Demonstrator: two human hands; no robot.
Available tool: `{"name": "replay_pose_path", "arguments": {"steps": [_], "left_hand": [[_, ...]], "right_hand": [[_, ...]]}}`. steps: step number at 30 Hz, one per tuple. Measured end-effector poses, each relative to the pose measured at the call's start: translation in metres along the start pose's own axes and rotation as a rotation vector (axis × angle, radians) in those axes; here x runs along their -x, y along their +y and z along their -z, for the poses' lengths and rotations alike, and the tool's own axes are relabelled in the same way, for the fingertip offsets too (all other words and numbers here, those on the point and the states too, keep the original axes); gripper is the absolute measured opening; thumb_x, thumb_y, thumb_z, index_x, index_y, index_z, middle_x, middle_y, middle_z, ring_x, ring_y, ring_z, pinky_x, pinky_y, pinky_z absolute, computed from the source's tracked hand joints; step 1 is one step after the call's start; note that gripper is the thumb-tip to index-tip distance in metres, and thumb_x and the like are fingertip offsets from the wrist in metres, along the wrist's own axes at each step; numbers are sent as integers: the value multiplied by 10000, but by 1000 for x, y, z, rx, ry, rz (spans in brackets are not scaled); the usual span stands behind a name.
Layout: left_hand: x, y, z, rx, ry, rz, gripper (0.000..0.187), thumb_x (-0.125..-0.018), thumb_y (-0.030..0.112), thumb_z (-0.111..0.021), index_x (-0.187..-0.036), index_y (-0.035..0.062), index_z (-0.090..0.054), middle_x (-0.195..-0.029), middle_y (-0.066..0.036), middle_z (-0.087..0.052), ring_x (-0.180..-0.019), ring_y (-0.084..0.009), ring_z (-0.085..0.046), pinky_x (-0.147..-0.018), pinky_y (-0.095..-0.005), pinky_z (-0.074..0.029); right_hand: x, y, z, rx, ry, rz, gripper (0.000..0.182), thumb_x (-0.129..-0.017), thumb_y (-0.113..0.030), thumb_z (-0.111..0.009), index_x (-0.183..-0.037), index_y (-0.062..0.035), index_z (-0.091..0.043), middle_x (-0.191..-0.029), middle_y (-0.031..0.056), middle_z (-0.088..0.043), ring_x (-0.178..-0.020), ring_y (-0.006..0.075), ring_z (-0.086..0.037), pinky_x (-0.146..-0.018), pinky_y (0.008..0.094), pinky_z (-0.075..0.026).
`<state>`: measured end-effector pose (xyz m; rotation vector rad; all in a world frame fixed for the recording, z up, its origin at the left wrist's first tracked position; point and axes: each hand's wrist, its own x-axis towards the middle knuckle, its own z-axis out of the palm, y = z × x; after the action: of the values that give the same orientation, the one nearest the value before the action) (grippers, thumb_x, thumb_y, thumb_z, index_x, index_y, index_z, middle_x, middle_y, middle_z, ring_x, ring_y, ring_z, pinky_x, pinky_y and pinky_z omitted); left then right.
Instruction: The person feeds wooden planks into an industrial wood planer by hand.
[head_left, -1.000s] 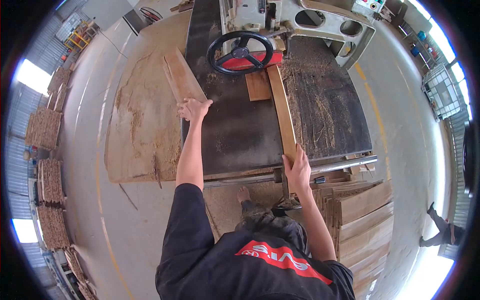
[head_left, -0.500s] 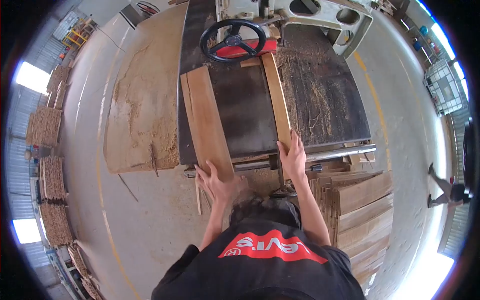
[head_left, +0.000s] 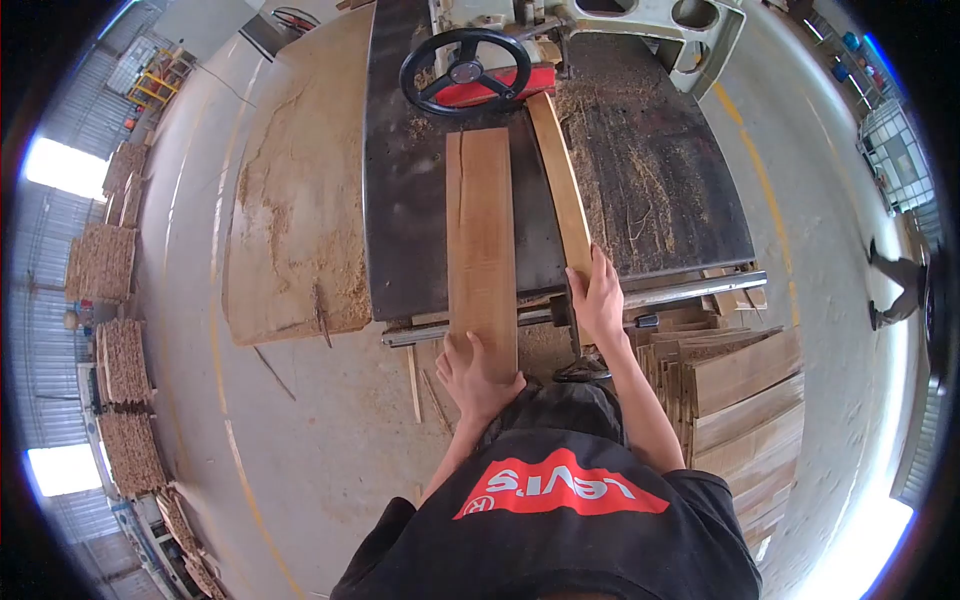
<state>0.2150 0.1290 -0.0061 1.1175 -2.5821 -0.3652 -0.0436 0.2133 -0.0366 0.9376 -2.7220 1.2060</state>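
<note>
A wide wooden board (head_left: 482, 230) with a crack near its far left end lies flat on the dark machine table (head_left: 410, 230), its near end sticking out past the front edge. My left hand (head_left: 477, 378) grips that near end, fingers on the top face. To the right, a narrow wooden strip (head_left: 563, 175) runs along the table toward the red guard (head_left: 500, 88). My right hand (head_left: 600, 297) is closed around the strip's near part. The two pieces lie apart, with a wedge of dark table between them.
A black handwheel (head_left: 465, 72) stands above the far end of the boards. Sawdust covers the right side of the table and the side panel (head_left: 290, 220). A metal rail (head_left: 690, 290) crosses the front edge. Stacked boards (head_left: 745, 410) stand at my right. Another person (head_left: 900, 285) is at far right.
The wide board has swung right, from a slant at the table's left side to nearly straight ahead, beside the strip. My left hand moved right with it. My right hand stays on the strip.
</note>
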Motion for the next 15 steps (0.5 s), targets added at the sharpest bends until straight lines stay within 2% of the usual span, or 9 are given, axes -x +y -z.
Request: {"name": "replay_pose_path", "arguments": {"steps": [3,6,9,10,15], "left_hand": [[-15,2,-8,-25,18,-100,1156,-632,530,-957,-1596,65,-519,-1544,-401,-451,-1289,-569,-517,-1044,-633,-463],[-27,12,-9,73,-29,-231,1215,-636,587,-955,-1636,85,-479,-1578,-389,-435,-1295,-543,-518,-1061,-613,-453],[-32,25,-22,60,-132,-344,1215,-667,605,-936,-1641,56,-460,-1600,-410,-404,-1331,-531,-500,-1079,-594,-433],[-34,33,-24,-1,-186,-325,1156,-696,592,-930,-1635,79,-494,-1617,-410,-405,-1327,-518,-517,-1067,-587,-443],[-49,25,-37,44,-140,-346,1043,-682,567,-950,-1549,96,-612,-1577,-379,-492,-1299,-478,-553,-1077,-561,-457]], "right_hand": [[-2,-2,3,-56,-23,-12,571,-1080,-250,-673,-1517,64,-482,-1354,335,-653,-1220,535,-641,-1004,564,-549],[-2,-5,5,-72,-11,3,537,-1100,-251,-632,-1513,62,-492,-1362,337,-650,-1235,536,-633,-1020,566,-539],[-1,-5,6,-58,-25,-6,564,-1097,-250,-631,-1531,73,-472,-1381,330,-644,-1250,522,-632,-1038,564,-542],[-1,-6,7,-50,-32,-15,579,-1095,-249,-633,-1540,79,-462,-1390,326,-642,-1256,515,-632,-1046,563,-543],[1,-6,9,-53,-12,-44,573,-1090,-266,-644,-1528,69,-488,-1402,318,-640,-1274,502,-630,-1052,554,-542]]}}
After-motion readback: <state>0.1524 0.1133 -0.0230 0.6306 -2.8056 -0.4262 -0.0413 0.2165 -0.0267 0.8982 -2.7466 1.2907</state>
